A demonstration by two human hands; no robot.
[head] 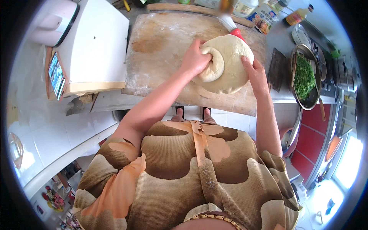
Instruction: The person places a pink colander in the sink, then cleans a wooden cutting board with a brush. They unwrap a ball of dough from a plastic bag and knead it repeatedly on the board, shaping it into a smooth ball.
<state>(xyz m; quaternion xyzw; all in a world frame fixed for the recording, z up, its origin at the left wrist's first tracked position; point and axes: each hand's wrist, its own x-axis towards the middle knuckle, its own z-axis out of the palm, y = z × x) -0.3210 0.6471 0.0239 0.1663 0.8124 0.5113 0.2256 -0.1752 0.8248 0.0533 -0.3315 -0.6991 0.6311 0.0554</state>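
Note:
A large, pale round of dough [234, 67] lies at the right part of a floured wooden board [161, 63]. On top of its left side curls a thick roll of dough [215, 64], bent like a hook. My left hand [197, 59] grips this roll, its thumb pressed into the inner curve. At the round's right edge, my right hand [256, 73] has its thumb on top and its fingers hidden behind or under the rim. A brush with a red handle [237, 32] and pale bristles touches the far edge of the dough.
A rolling pin [184, 8] lies along the board's far edge. Bottles [299, 15] and a packet [262, 18] stand behind it. To the right are a dark cleaver [277, 69] and a pan [309, 106] of chopped greens [304, 77]. A white cabinet [97, 43] borders the left.

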